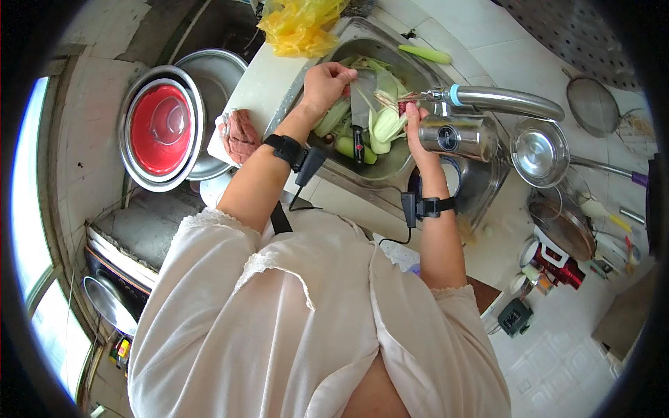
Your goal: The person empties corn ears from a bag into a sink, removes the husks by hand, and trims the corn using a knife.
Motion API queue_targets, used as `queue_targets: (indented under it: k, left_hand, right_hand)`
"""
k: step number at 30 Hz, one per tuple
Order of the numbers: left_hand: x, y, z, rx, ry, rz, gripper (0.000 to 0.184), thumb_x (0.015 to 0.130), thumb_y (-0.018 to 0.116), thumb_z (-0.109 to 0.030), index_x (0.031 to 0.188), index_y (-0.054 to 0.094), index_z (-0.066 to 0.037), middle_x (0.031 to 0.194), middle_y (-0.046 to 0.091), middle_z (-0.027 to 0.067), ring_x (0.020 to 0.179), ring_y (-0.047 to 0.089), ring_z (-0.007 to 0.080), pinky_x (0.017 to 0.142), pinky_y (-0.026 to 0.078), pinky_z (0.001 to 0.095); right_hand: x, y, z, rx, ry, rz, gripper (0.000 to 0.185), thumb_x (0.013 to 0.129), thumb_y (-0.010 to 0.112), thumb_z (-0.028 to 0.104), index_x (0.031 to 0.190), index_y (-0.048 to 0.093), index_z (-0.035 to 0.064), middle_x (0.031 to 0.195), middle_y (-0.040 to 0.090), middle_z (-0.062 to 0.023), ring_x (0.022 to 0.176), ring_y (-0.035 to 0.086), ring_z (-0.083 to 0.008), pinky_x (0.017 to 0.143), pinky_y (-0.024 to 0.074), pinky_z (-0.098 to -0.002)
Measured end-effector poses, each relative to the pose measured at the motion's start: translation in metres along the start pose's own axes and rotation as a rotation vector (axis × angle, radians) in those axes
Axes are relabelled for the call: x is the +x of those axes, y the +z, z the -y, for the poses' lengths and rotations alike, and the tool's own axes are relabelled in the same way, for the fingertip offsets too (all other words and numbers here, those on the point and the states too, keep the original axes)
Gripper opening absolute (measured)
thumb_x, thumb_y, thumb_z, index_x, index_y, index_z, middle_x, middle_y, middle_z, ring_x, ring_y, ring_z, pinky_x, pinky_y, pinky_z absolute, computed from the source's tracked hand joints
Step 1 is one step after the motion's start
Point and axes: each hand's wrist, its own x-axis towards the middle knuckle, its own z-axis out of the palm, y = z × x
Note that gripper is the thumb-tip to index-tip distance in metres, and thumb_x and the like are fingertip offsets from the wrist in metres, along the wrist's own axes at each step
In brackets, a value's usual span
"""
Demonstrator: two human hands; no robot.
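Observation:
My left hand [325, 86] is over the sink's left side, thumb and fingers pinched on a pale husk leaf [364, 96]. My right hand [421, 138] is beside the faucet, its fingertips closed at the dark red silk end of a corn ear in green husk [387, 127]. Its palm side is partly hidden by a steel canister [456, 137]. Between my hands, a knife with a black handle [358, 144] lies on loose green husks [334, 118] in the sink [401, 167].
A curved faucet [509, 99] reaches over the sink's right side. A yellow plastic bag [300, 28] and a pinkish cloth [240, 137] are at the left, near a red basin [160, 130]. A green piece [426, 53] lies behind the sink; a steel bowl [539, 155] sits right.

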Motion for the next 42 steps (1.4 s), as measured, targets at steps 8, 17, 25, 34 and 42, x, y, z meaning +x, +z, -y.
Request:
queue_targets:
  k: [8,17,25,34,42]
  left_hand:
    - [-0.009,0.004,-0.005,0.030,0.108,-0.315,0.034,0.100,0.072,-0.029,0.107,0.069,0.004,0.089,0.069,0.0069,0.081,0.068,0.0165,0.072,0.058,0.0294]
    - [-0.042,0.059,0.030,-0.411,-0.265,0.135,0.036,0.105,0.064,-0.033,0.122,0.068,-0.002,0.111,0.073,0.0075,0.099,0.070,0.0165,0.089,0.056,0.0331]
    - [-0.051,0.059,0.030,-0.390,-0.214,-0.015,0.018,0.103,0.062,-0.016,0.113,0.067,-0.001,0.106,0.072,0.0080,0.094,0.071,0.0188,0.087,0.059,0.0356]
    - [-0.053,0.040,0.072,-0.218,-0.415,0.020,0.033,0.102,0.063,-0.017,0.126,0.058,0.004,0.116,0.068,0.0131,0.097,0.071,0.0232,0.088,0.061,0.0369]
    - [-0.030,0.050,0.009,0.448,-0.400,0.186,0.063,0.102,0.064,-0.045,0.143,0.050,0.001,0.118,0.069,0.0133,0.099,0.071,0.0218,0.086,0.062,0.0367]
  right_hand:
    - [0.029,-0.001,-0.059,-0.083,-0.202,-0.185,0.051,0.106,0.054,0.051,0.089,0.069,0.0053,0.075,0.063,-0.0026,0.067,0.056,-0.0129,0.065,0.0454,-0.0294]
    - [0.006,0.010,0.022,0.533,0.352,0.015,0.059,0.105,0.055,0.055,0.135,0.060,0.0049,0.113,0.069,-0.0096,0.098,0.067,-0.0181,0.085,0.0524,-0.0330]
    - [-0.011,0.047,0.044,0.707,0.507,0.098,0.049,0.095,0.075,0.029,0.136,0.058,0.0080,0.127,0.066,-0.0075,0.118,0.063,-0.0184,0.101,0.0485,-0.0420]
    - [0.004,0.012,0.042,1.344,0.572,0.110,0.047,0.105,0.046,0.047,0.141,0.053,0.0169,0.141,0.064,-0.0098,0.129,0.060,-0.0215,0.108,0.0398,-0.0365]
    - [0.008,0.007,0.061,1.285,0.519,0.283,0.054,0.107,0.042,0.047,0.146,0.050,0.0108,0.136,0.065,-0.0170,0.120,0.065,-0.0248,0.101,0.0452,-0.0339]
